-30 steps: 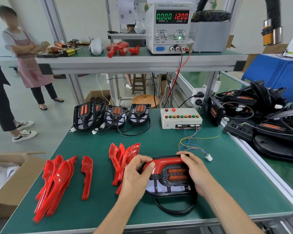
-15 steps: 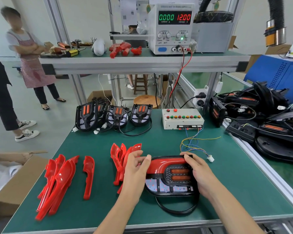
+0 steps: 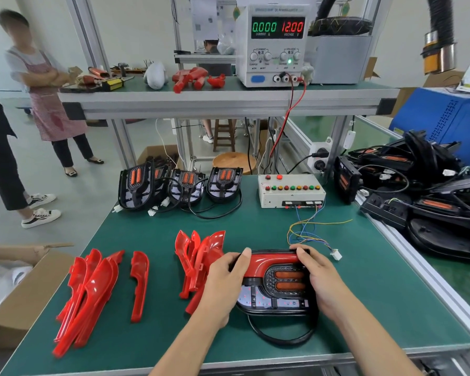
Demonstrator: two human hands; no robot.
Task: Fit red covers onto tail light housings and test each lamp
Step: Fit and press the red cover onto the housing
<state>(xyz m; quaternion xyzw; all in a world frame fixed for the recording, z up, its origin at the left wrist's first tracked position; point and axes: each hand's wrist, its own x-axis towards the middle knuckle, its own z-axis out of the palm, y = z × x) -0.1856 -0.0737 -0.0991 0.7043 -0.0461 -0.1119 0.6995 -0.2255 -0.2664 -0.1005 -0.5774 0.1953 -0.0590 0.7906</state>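
Both hands clamp the tail light housing (image 3: 276, 289) at lower centre of the frame: the left hand (image 3: 223, 283) curls over the left end of the red cover (image 3: 266, 263), the right hand (image 3: 319, 275) over its right edge. Rigid, glossy moulded plastic, probably light and slippery; its edges look the safest hold. Upper centre, the power supply (image 3: 272, 44) reads 0.000 CURRENT A, 12.00 VOLTAGE V.
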